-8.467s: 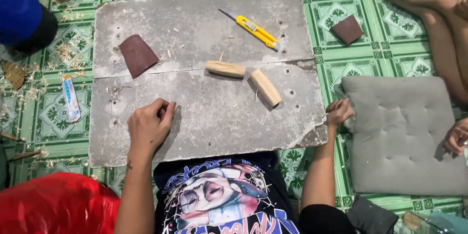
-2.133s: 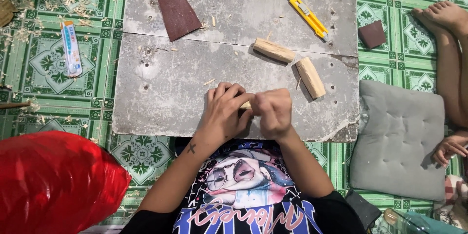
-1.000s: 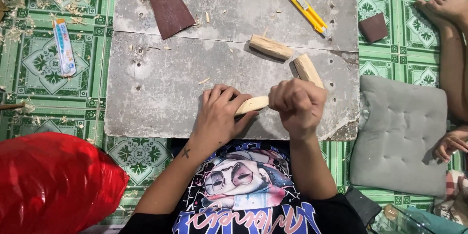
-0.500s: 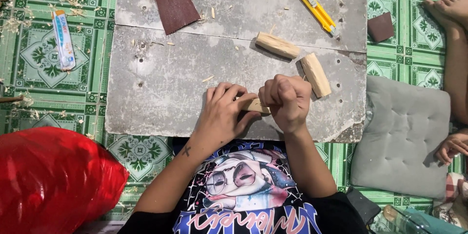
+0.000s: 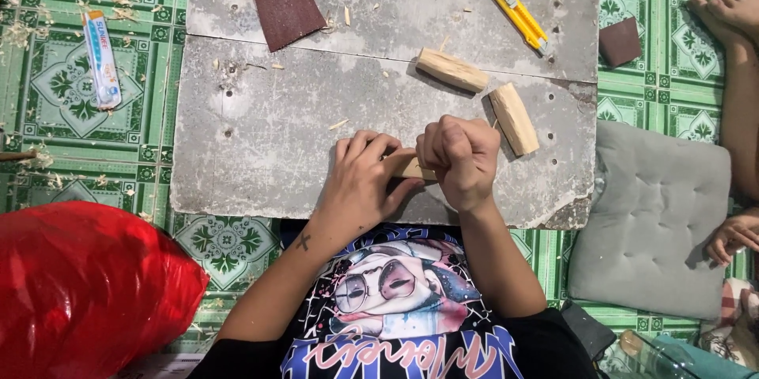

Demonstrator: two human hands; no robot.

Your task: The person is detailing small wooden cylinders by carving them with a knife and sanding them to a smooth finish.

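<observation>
Our left hand and right hand meet over the near edge of the grey board, both closed on one short wooden piece, of which only a pale strip shows between them. Our left fingers curl over one end of it, and our right hand is a tight fist with the knuckles up, gripping the other end; we cannot tell whether the fist also holds a tool. Half a second ago the hands sat the same way on the piece, so the grip is unchanged, while a second ago the right fist stood a little higher and more of the wood showed. Eight seconds ago the hands were apart, the left resting on the board and the right at its edge. Two more cut wooden blocks lie just beyond our right hand, one angled and one nearly upright in the view, close together and where they lay before. Farther off on the board are a yellow utility knife and a dark sheet of sandpaper, with shavings scattered about. A smaller sandpaper square lies on the green tiled floor, a grey cushion sits to our right, and a red plastic bag to our left.
</observation>
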